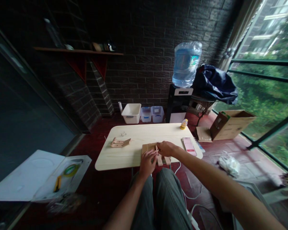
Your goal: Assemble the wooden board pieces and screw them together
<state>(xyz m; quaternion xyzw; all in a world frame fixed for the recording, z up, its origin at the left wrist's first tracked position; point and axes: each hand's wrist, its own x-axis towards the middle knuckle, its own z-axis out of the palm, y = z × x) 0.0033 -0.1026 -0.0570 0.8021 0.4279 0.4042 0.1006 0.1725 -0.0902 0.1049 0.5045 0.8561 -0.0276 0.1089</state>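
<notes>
On the near edge of the pale table, both of my hands meet over a brown board or flat box with light wooden strips by it. My right hand is closed, its fingers pinching the upper end of a wooden strip. My left hand leans on the brown board, its curled fingertips at the same strip. The fingers hide exactly where they grip. To the left lies a small wooden assembly with a rounded end, and behind it some small bent pieces.
A phone and a small yellow-based bottle sit on the table's right side. An open white case with tools stands at left. Beyond the table are storage bins, a water dispenser and a cardboard box. A white cable hangs nearby.
</notes>
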